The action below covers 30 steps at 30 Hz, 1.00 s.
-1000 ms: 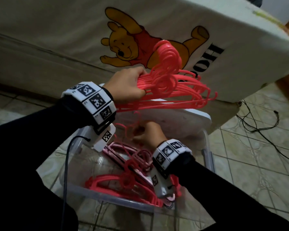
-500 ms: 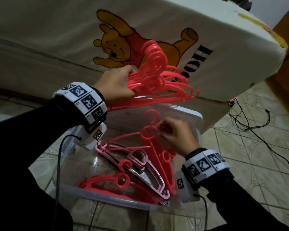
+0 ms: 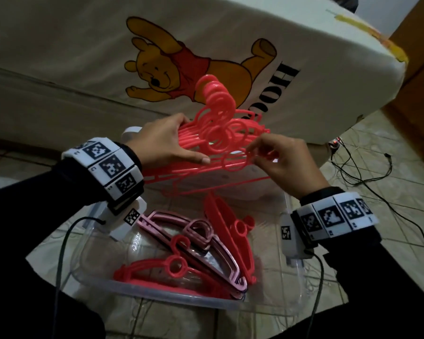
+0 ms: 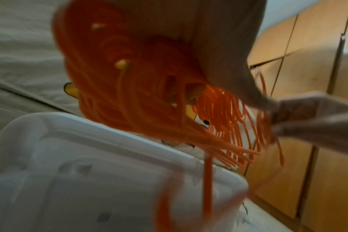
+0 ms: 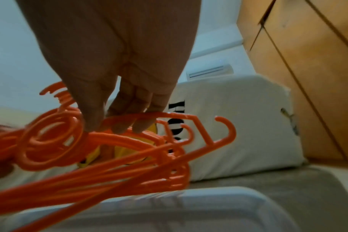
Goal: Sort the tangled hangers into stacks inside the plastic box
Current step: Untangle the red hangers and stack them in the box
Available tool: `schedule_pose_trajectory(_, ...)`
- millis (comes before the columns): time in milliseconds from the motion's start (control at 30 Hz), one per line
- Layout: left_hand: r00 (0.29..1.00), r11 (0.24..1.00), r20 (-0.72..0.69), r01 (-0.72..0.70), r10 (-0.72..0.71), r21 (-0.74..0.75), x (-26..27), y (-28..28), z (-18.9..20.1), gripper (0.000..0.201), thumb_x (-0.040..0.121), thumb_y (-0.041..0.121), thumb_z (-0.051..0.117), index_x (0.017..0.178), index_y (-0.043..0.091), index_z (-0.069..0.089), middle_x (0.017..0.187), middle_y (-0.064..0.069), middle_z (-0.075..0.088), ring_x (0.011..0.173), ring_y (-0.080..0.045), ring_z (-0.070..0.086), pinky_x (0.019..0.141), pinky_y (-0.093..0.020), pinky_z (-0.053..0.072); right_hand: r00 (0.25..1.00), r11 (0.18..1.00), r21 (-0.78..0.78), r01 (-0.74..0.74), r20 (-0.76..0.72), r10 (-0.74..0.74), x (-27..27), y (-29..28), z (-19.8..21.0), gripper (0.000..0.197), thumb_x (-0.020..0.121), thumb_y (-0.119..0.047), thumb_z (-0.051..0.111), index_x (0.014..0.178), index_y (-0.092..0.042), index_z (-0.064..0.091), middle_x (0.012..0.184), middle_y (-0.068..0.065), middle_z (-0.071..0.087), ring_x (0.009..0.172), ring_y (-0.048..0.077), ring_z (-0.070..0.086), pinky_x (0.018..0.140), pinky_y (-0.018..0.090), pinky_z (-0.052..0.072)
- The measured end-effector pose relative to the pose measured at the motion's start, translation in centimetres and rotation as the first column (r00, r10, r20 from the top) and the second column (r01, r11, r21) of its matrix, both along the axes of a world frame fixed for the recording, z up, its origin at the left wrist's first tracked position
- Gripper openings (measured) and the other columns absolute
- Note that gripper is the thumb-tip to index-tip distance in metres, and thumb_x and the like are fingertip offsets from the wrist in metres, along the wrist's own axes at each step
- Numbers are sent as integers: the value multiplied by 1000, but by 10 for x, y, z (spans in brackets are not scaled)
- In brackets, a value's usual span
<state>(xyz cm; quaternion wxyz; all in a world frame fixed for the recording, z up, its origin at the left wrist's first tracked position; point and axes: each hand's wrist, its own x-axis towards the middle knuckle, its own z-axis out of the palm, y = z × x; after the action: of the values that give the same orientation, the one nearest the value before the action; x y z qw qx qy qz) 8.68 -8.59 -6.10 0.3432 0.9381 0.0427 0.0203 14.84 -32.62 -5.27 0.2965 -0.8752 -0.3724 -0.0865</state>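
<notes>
Since half a second ago, your right hand [image 3: 283, 165] has risen from the box to the held bundle of hangers [image 3: 220, 133], bringing a single coral hanger [image 3: 233, 162] up with it. Your left hand [image 3: 165, 143] grips the bundle's left end, thumb lying along the underside; its fingers are hidden behind the plastic. At centre the bundle hangs above the far rim of the clear plastic box [image 3: 157, 298]. At right, your right thumb and fingertips [image 5: 93, 124] pinch the single hanger's shoulder just beside its ring. The left wrist view is blurred, so individual hangers cannot be told apart there. Only the right wrist view shows the single hanger's end hook [image 5: 226, 130]; only the head view shows the box's contents. Inside lie flat coral hangers [image 3: 162, 270] at front left, pale pink hangers [image 3: 196, 236] in the middle, and more coral hangers [image 3: 233, 233] standing on edge at right.
</notes>
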Motion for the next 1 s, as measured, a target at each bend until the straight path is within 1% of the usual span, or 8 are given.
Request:
schedule_pose_trajectory(100,998,999,-42,40,-40,-1,-2,-6,-3,102,32,83,57,114,23,49,104,9,60,96,-15,60,87,-38,50,1000,998,62,-3,-20,4,-4,13,-5,17,77,-3,71,88,-16,70,74,-15,60,70,8,59,70,26,50)
schedule_pose_trajectory(267,998,999,-41,52,-52,-10,0,-6,-13,69,61,59,76,114,23,50,101,7,64,89,-13,62,84,-38,52,999,993,116,35,37,-40,-3,18,-7,14,76,-3,72,89,-6,68,84,3,65,77,17,61,75,32,51)
schedule_pose_trajectory(367,998,998,-45,51,-53,-46,1,-4,-15,55,66,49,68,112,23,52,100,4,67,88,-14,64,84,-40,53,981,992,59,110,157,-118,-4,18,-10,27,74,-15,78,95,-5,64,99,8,60,94,22,58,87,29,49)
schedule_pose_trajectory(467,999,999,-30,39,-39,-4,-1,-4,-13,51,64,53,59,108,27,53,97,6,66,87,-14,63,81,-35,52,985,960,-229,160,100,-141,4,12,-17,67,76,-24,76,133,-10,44,141,11,42,139,26,28,115,43,23)
schedule_pose_trajectory(633,995,993,-48,93,-89,67,-1,-10,-20,36,75,37,66,106,26,51,93,4,64,85,-16,61,74,-29,46,994,912,-394,111,42,-103,8,10,-33,84,81,-18,64,149,-14,15,158,4,12,146,17,3,119,47,10)
schedule_pose_trajectory(733,990,991,-79,121,-116,58,0,-12,-23,41,69,43,61,106,27,51,94,4,64,86,-17,61,78,-32,50,996,916,-391,86,9,-90,8,16,-42,81,82,-16,65,148,-14,18,155,5,23,144,19,17,117,45,13)
schedule_pose_trajectory(833,984,986,-118,141,-130,84,0,-10,-27,36,67,42,62,100,31,51,91,6,64,84,-16,60,77,-31,49,993,931,-350,101,100,-70,12,15,-44,52,86,-9,59,135,-13,43,133,9,52,119,26,51,98,35,36)
schedule_pose_trajectory(1000,980,977,-154,150,-126,153,0,-6,-34,17,75,38,62,77,30,48,78,11,59,75,-14,57,66,-28,41,992,851,-518,83,128,-19,12,18,-51,39,90,-17,52,128,-13,47,122,10,59,109,29,58,86,37,42)
